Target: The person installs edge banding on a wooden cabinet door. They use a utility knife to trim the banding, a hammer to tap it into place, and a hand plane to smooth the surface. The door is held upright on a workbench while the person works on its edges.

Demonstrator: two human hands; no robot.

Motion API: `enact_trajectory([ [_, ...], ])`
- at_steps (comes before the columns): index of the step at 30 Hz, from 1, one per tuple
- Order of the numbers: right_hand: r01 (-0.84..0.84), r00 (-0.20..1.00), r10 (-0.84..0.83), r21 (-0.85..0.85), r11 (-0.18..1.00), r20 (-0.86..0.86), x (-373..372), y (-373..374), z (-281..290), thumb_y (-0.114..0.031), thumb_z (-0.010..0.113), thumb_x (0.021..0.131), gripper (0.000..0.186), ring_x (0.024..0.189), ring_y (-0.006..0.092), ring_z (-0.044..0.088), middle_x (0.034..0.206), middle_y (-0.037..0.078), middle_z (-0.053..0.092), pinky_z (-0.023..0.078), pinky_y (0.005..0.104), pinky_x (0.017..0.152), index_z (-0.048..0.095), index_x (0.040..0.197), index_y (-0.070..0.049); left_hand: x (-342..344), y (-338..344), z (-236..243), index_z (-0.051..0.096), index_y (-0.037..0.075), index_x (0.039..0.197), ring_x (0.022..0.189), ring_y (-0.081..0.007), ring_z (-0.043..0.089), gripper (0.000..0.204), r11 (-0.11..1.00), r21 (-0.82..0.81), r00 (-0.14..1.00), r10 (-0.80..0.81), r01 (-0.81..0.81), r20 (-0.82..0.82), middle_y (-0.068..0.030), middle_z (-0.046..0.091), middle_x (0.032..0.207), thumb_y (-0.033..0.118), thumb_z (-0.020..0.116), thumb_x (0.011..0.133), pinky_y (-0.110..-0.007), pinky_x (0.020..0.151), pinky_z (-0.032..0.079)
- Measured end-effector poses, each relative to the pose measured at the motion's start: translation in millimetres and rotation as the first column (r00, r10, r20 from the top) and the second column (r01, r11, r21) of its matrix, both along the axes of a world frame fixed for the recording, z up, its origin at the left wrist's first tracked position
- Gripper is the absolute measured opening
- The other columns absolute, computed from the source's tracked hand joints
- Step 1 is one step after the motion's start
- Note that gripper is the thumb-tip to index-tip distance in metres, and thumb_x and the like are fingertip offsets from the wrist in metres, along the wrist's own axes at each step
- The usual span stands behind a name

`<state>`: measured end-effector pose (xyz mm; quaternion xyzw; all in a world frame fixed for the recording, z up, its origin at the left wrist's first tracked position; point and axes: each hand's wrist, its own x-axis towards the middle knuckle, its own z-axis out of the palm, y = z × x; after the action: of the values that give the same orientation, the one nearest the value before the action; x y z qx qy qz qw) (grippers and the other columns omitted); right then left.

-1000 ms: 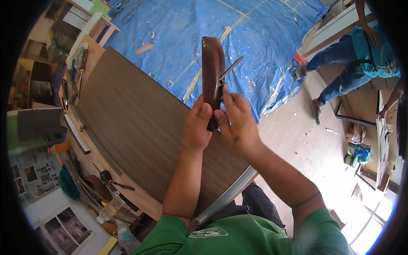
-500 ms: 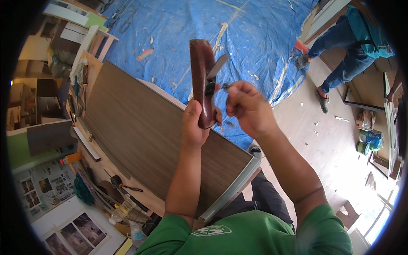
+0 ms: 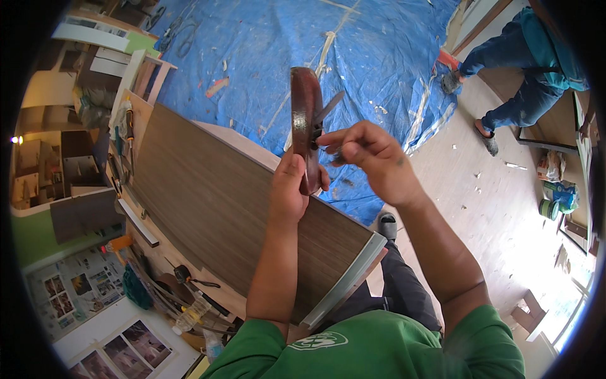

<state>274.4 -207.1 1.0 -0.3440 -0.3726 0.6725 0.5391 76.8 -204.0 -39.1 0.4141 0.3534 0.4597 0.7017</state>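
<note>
My left hand [image 3: 290, 188] is wrapped around the lower end of a reddish-brown wooden hand plane [image 3: 302, 107], held upright above the board. The plane's blade [image 3: 330, 106] sticks out at a slant from its right side. At the plane's throat, just below the blade, the index finger of my right hand [image 3: 377, 159] reaches in. A wispy tuft of dark shavings [image 3: 339, 156] shows between that hand's thumb and fingers. My left fingers are partly hidden behind the plane.
Beneath my hands lies a long brown wood-grain board [image 3: 208, 183] with a pale edge strip. A tape measure [image 3: 183, 274], a bottle [image 3: 191, 316] and a screwdriver [image 3: 130, 123] lie along its left. Blue sheeting [image 3: 252, 57] covers the floor ahead; a person [image 3: 505, 69] stands at right.
My right hand has come in from beside the plane to its throat, with the index finger now reaching it. The plane sits slightly lower and more upright. At right, the person's near foot has shifted.
</note>
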Motion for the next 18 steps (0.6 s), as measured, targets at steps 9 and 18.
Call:
enact_trajectory([
  [9,0.269,0.959,-0.264,0.044,0.962,-0.102,47,13,28,-0.013,0.061,0.103,0.011,0.085,0.0215,0.065,0.091,0.011,0.065,0.054,0.0355,0.075,0.057,0.105,-0.004,-7,-2,2,0.041,-0.003,0.151,0.072,-0.0189,0.063,0.075,0.993,0.091,0.992,0.088,-0.079,-0.088,-0.0245,0.053,0.149,0.057,0.046,0.106,-0.034,0.062,0.051],
  [18,0.011,0.753,-0.205,0.3,0.954,0.625,13,-25,27,-0.01,0.068,0.095,0.048,0.108,0.0399,0.063,0.125,0.022,0.06,0.053,0.0423,0.092,0.059,0.141,-0.004,5,-11,28,0.035,-0.002,0.155,0.08,-0.0187,0.064,0.08,0.998,0.003,0.985,-0.066,0.067,0.162,-0.024,0.046,0.154,0.058,0.048,0.105,-0.035,0.066,0.052],
])
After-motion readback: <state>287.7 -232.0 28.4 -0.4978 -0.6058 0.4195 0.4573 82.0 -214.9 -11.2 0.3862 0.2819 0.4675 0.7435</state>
